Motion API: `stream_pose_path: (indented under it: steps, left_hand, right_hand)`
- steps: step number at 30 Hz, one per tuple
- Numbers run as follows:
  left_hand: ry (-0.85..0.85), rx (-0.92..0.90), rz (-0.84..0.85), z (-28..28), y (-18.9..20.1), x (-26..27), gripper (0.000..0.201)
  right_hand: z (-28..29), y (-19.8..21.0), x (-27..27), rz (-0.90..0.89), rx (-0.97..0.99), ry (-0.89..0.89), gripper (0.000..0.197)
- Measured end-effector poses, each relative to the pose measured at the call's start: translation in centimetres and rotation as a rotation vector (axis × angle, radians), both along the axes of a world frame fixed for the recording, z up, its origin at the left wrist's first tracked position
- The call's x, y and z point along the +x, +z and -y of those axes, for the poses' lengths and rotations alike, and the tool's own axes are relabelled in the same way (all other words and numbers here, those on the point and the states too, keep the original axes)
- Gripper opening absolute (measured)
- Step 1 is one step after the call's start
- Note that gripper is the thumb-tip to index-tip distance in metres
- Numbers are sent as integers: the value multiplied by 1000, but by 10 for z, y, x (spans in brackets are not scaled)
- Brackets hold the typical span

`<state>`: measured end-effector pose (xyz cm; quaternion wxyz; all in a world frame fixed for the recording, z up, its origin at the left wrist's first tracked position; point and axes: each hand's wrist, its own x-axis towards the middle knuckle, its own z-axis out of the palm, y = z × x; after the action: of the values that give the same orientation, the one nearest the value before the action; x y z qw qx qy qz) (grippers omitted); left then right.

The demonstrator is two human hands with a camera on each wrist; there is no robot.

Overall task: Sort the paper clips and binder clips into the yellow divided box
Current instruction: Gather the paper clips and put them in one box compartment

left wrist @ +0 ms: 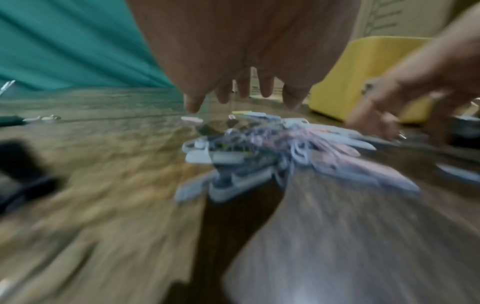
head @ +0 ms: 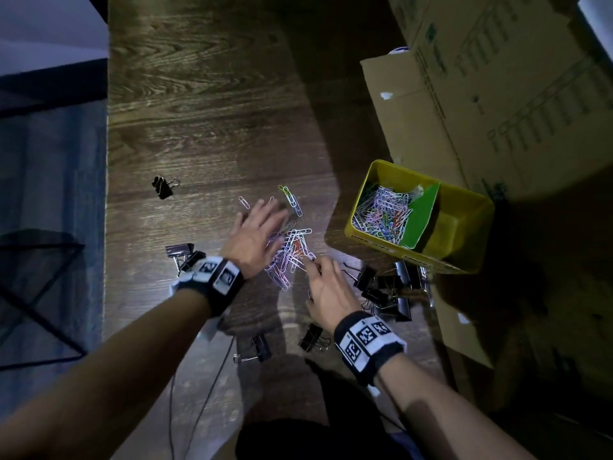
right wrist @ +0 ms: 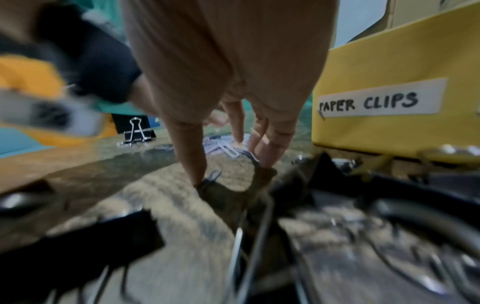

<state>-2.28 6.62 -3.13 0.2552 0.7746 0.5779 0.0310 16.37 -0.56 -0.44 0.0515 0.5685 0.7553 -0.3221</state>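
A loose pile of coloured paper clips point(head: 292, 254) lies mid-table. My left hand point(head: 262, 227) hovers over its far left side, fingers straight and spread, holding nothing; the left wrist view shows its fingertips point(left wrist: 244, 92) above the blurred pile point(left wrist: 272, 152). My right hand point(head: 315, 270) reaches down at the pile's near right edge, thumb and fingertips point(right wrist: 265, 158) touching the table among clips point(right wrist: 221, 146). The yellow divided box point(head: 464, 190) stands to the right; paper clips point(head: 381, 210) fill its left part beside a green divider point(head: 421, 214). Its front wall point(right wrist: 389, 61) carries a "PAPER CLIPS" label point(right wrist: 376, 100).
Black binder clips lie scattered: one alone far left point(head: 163, 187), a pair by my left wrist point(head: 182, 254), a cluster in front of the box point(head: 391, 290), two near me point(head: 311, 336). A large cardboard box point(head: 497, 94) fills the right. The table's left edge point(head: 107, 194) drops off.
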Motion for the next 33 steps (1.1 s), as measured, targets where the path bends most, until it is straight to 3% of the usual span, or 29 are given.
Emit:
stream_pose_path:
  steps: [4, 8, 14, 18, 21, 25, 30, 33]
  left_hand:
    - [54, -102, -139, -53, 7, 15, 60]
    - [-62, -246, -271, -49, -2, 20, 60]
    - [-126, -216, -109, 15, -6, 13, 56]
    - [-72, -58, 55, -10, 1, 8, 48]
    - [-84, -189, -67, -41, 7, 23, 61]
    - [-172, -291, -270, -38, 3, 40, 59]
    - [-219, -243, -109, 12, 3, 21, 55]
    - [-50, -73, 10, 13, -1, -7, 51]
  right_hand:
    - [-3, -4, 1, -51, -31, 19, 68]
    - [-18, -5, 2, -110, -60, -27, 52]
    - [-30, -7, -3, -143, -56, -14, 39]
    - [-27, -9, -4, -123, -25, -38, 32]
    - [-22, -11, -5, -57, 78, -53, 43]
    - [-23, -9, -5, 14, 154, -60, 76]
    - [-30, -13, -2, 54, 57, -25, 84]
    - [-33, -12, -1, 53, 77, 14, 86]
